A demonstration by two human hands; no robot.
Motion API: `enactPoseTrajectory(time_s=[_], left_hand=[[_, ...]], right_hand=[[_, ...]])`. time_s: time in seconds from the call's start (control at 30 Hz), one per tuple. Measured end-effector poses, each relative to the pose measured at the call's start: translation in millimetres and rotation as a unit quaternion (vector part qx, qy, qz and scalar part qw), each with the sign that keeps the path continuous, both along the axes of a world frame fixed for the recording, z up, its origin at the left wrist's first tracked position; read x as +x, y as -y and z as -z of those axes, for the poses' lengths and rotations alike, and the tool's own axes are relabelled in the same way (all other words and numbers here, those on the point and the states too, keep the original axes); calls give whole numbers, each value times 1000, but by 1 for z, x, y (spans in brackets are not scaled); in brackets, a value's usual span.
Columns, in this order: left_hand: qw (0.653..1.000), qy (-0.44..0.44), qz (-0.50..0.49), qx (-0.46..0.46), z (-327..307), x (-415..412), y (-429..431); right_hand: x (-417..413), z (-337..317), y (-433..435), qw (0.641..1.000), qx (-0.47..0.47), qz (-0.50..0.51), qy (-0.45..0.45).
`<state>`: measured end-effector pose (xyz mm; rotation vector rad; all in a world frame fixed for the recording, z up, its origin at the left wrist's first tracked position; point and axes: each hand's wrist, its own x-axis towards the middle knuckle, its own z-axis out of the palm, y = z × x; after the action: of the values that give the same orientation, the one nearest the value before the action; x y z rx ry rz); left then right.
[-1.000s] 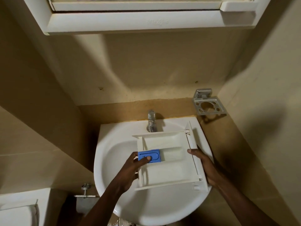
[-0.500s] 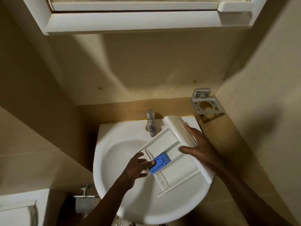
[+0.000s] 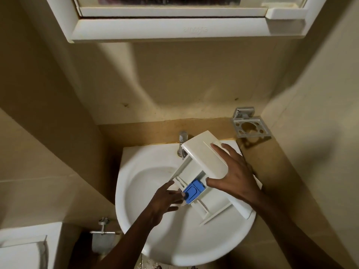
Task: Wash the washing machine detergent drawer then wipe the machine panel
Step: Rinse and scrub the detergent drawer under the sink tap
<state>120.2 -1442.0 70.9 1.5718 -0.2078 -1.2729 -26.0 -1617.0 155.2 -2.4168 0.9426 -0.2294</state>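
Head view: right hand (image 3: 237,175) grips white plastic detergent drawer (image 3: 204,158), newly tilted towards chrome tap (image 3: 182,138), presumably for rinsing. Spread left hand (image 3: 165,199) touches blue plastic insert (image 3: 194,191).

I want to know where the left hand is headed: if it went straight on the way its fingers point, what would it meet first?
The blue insert in the detergent drawer. The left hand points right at it, and its fingertips look to be at the insert's near edge, though depth is unclear from this view.
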Motion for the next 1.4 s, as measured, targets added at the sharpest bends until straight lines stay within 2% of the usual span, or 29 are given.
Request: enactPoseTrajectory(time_s=[0.23, 0.33, 0.5, 0.6, 0.67, 0.8, 0.93, 1.03, 1.17, 1.3, 1.4], left_hand=[[1000, 24, 1, 8, -3, 4, -10], [998, 52, -41, 12, -4, 5, -15], [993, 77, -72, -45, -19, 6, -19], [990, 95, -81, -64, -27, 8, -21], [987, 105, -99, -74, -29, 9, -22], [974, 142, -156, -84, -28, 3, -25], [952, 179, -234, -85, -27, -3, -32], [943, 173, -271, -84, -25, -9, -42], [943, 171, -278, -71, -21, -18, -56], [941, 160, -288, -75, -19, -24, -68], [949, 148, -264, -86, -25, -25, -76]], right_hand=[[3, 0, -11, 999, -23, -2, 26], [2, 0, -13, 999, -31, 9, 22], [1, 7, -15, 999, -36, 3, 10], [-3, 5, -18, 998, -8, 19, 66], [1, 3, -17, 996, -4, 21, 89], [7, 7, -19, 1000, 3, 0, 31], [4, 11, -22, 998, 6, -1, 58], [8, 12, -28, 999, -7, -31, 22], [11, 8, -33, 997, -57, -32, 49], [14, 10, -43, 997, -51, -62, 5], [11, 5, -50, 998, -27, -43, 25]])
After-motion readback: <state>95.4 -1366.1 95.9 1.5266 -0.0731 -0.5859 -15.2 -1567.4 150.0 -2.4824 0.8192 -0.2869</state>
